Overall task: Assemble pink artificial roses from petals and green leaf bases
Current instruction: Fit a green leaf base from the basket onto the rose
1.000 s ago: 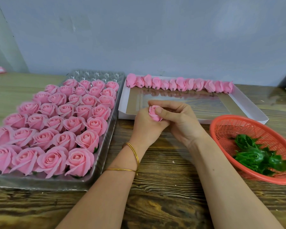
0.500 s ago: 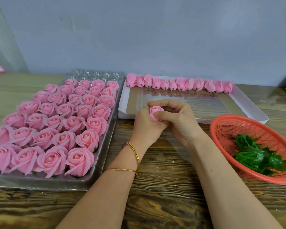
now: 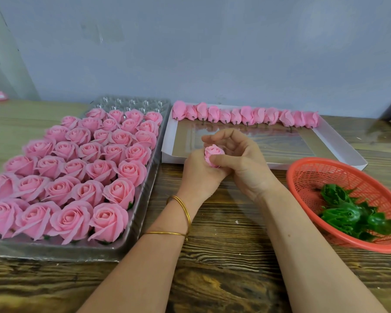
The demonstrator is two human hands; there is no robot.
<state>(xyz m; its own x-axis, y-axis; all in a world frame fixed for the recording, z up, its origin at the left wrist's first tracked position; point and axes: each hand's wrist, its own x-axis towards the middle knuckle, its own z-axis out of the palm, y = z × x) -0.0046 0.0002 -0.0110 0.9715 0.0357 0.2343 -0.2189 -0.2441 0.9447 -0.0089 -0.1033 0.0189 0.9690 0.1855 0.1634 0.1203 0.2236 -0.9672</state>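
Shaping a rosebud in both hands
The left hand (image 3: 200, 176) grips the rosebud (image 3: 213, 152) over the table (image 3: 224, 263); the right hand (image 3: 243, 160) lays its thumb across it, fingers arched clear. Light pressure should spare the petals before a leaf base (image 3: 348, 214) goes on.

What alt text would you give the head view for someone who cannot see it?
The left hand and right hand hold a small pink rosebud above a wooden table. A tray of finished pink roses lies to the left; a red basket of green leaf bases to the right.
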